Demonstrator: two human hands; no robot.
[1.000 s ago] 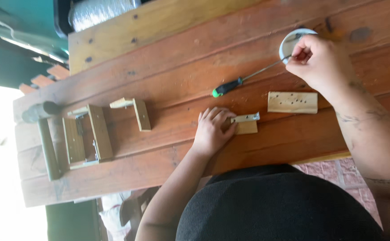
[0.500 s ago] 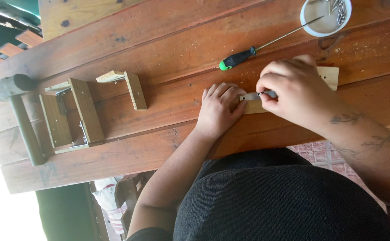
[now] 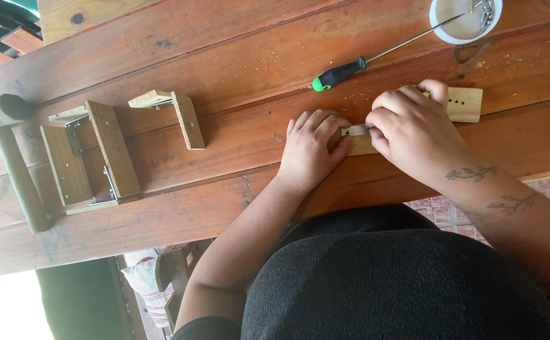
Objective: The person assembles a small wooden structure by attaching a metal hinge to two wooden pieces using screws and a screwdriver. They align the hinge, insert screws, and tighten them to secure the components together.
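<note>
Head view: the left hand (image 3: 309, 148) presses curled fingers on a small wooden block (image 3: 362, 145) on the wooden table (image 3: 224, 69); the right hand (image 3: 413, 129) pinches a metal bracket (image 3: 354, 130) against it (a second block (image 3: 464, 104) lies partly under that hand), green-handled screwdriver (image 3: 341, 73) just beyond

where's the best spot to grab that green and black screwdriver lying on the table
Probably by the green-and-black handled screwdriver at its thick handle end, coming from above with fingers across its width. It lies flat on the reddish wooden table, the handle pointing toward the left hand. The thin metal shaft runs up to the white round cup, its tip over the rim, so lifting by the shaft could tip the cup.
</note>
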